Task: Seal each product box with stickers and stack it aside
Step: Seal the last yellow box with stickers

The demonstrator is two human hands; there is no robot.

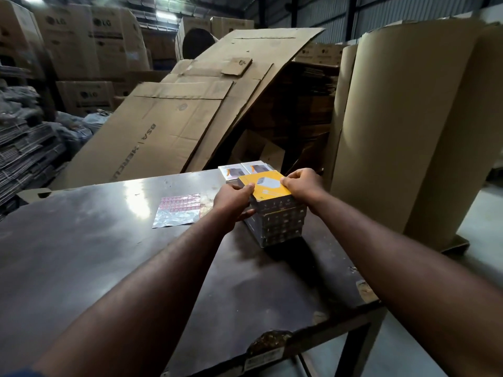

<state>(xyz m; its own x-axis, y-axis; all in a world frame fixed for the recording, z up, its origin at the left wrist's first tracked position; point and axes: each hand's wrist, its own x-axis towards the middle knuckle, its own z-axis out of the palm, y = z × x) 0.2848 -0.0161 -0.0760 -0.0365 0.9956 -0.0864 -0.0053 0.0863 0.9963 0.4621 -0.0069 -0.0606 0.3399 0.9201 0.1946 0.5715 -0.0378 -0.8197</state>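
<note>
A yellow-topped product box (268,186) lies on top of a stack of several dark boxes (280,227) near the table's far right. My left hand (231,201) grips the top box's left edge and my right hand (302,183) grips its right edge. A sheet of red-and-white stickers (179,209) lies flat on the table to the left of the stack. Two white product boxes (245,170) lie side by side behind the stack at the table's far edge.
The dark shiny metal table (95,254) has worn edges at the front right. Large flattened cardboard sheets (177,118) lean behind the table. A tall cardboard roll (402,131) stands to the right. Stacked cartons (89,42) fill the background.
</note>
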